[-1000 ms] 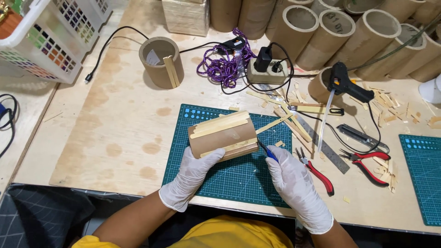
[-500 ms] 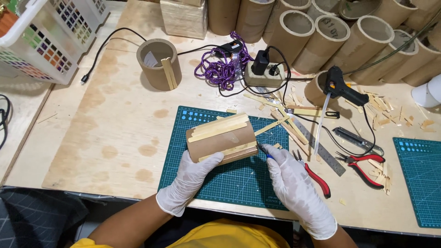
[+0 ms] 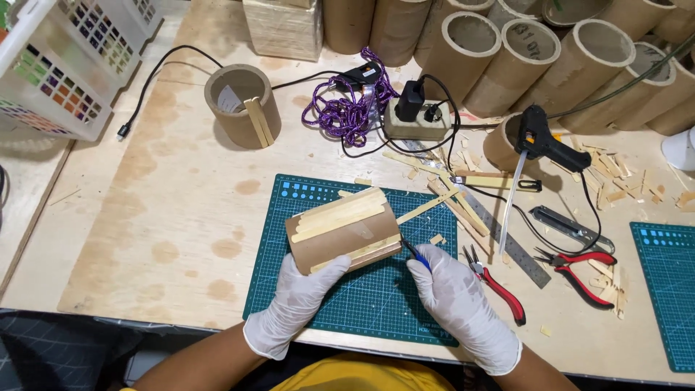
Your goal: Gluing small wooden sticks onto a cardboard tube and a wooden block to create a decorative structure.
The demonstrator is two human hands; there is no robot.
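A cardboard tube lies on its side on the green cutting mat, partly clad in pale wooden sticks glued lengthwise. It looks light and fairly stiff, though hollow, so a hard squeeze could dent it; round, it may roll. The stick-free cardboard at its near side seems the safest place to hold.

The left hand, gloved white, has its grip closed over the tube's lower left edge, steadying it. The right hand, at 3 o'clock of the tube, is clenched on a small blue-handled tool whose tip meets the tube's right end.

The plywood counter is stained and crowded: red pliers just right of the hand, a glue gun at 2 o'clock, upright tubes along the far edge, and stick offcuts scattered between.
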